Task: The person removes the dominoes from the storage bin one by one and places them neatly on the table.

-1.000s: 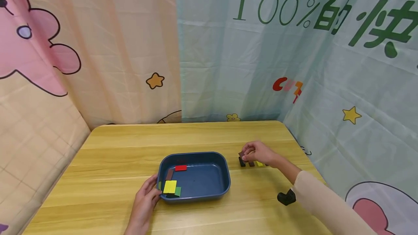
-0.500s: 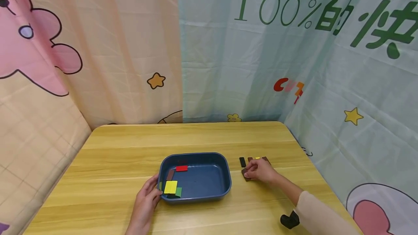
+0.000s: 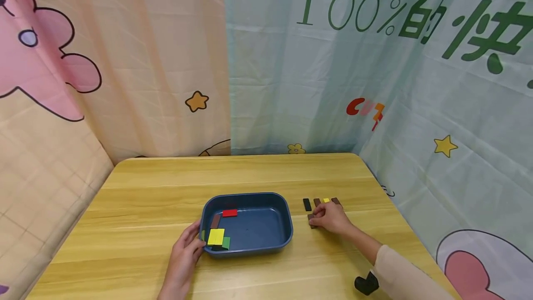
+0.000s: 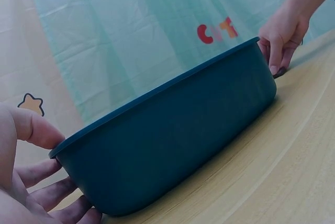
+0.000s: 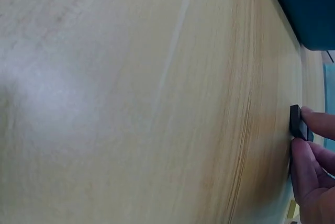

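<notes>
My left hand (image 3: 183, 253) grips the left end of a dark blue plastic bin (image 3: 260, 230). In the left wrist view its thumb (image 4: 39, 130) lies at the rim and the fingers bend against the outer wall. To the right of the bin, my right hand (image 3: 333, 217) pinches a small dark brown domino-like tile (image 3: 311, 221) between thumb and fingertips, low at the table. The right wrist view shows this tile (image 5: 296, 122) tilted on edge. Just behind the hand lies a row with a black tile (image 3: 306, 204), a brown tile (image 3: 317, 202), a yellow tile (image 3: 326, 200) and another brown tile (image 3: 336, 201).
Inside the bin, a red tile (image 3: 230, 213), a brown tile (image 3: 215, 221), yellow tiles (image 3: 216, 237) and a green tile (image 3: 226, 243) lie toward the left. A black object (image 3: 366, 284) shows at the right sleeve. Printed curtains (image 3: 270, 82) enclose the wooden table (image 3: 166, 184).
My right hand has brought the brown tile from over the row to the table just in front of the black tile. The left hand and bin stay in place.
</notes>
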The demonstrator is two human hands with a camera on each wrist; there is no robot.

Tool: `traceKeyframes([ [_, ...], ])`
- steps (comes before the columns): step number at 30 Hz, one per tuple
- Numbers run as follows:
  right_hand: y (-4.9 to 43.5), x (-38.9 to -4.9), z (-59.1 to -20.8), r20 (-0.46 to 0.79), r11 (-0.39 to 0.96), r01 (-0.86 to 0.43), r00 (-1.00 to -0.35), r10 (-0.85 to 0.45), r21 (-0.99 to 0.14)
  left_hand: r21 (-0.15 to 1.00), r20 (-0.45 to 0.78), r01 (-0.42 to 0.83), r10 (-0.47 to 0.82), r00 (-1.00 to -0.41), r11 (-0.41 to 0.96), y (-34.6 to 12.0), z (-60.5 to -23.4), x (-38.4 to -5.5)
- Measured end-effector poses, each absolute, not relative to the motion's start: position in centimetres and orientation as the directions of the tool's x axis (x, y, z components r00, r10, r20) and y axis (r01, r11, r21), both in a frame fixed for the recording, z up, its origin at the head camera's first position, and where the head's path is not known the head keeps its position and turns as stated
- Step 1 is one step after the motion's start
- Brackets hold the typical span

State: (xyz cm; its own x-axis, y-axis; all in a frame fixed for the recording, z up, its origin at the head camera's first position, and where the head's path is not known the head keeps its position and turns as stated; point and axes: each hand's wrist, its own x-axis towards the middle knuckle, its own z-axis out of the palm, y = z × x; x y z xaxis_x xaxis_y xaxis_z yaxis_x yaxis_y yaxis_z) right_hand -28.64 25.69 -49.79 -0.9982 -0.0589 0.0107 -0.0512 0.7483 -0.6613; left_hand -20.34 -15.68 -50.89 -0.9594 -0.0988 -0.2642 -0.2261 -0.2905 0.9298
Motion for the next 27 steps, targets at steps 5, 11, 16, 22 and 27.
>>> traceKeyframes([
  [5, 25.8, -28.8, -49.9, -0.005, 0.726, -0.04, -0.998, -0.06, -0.686, 0.93, -0.269, -0.23, -0.104, -0.958, -0.286, -15.7, -50.9, -20.4],
  [11, 26.0, -29.1, -49.0, -0.028, 0.728, -0.03, -0.997, -0.067, -0.685, 0.929, -0.264, -0.227, -0.096, -0.96, -0.291, -15.8, -50.9, -20.3],
  [16, 25.9, -29.7, -47.5, -0.027, 0.724, -0.067, -0.993, -0.118, -0.687, 0.929, -0.256, -0.219, -0.091, -0.962, -0.299, -15.8, -50.8, -20.4],
  [22, 25.1, -30.5, -46.5, -0.027, 0.7, -0.14, -0.974, -0.223, -0.7, 0.931, -0.25, -0.214, -0.089, -0.964, -0.295, -15.9, -50.9, -20.3],
  [27, 23.9, -31.1, -45.7, -0.008, 0.685, -0.207, -0.955, -0.296, -0.698, 0.932, -0.248, -0.214, -0.084, -0.965, -0.293, -15.9, -51.0, -20.3],
])
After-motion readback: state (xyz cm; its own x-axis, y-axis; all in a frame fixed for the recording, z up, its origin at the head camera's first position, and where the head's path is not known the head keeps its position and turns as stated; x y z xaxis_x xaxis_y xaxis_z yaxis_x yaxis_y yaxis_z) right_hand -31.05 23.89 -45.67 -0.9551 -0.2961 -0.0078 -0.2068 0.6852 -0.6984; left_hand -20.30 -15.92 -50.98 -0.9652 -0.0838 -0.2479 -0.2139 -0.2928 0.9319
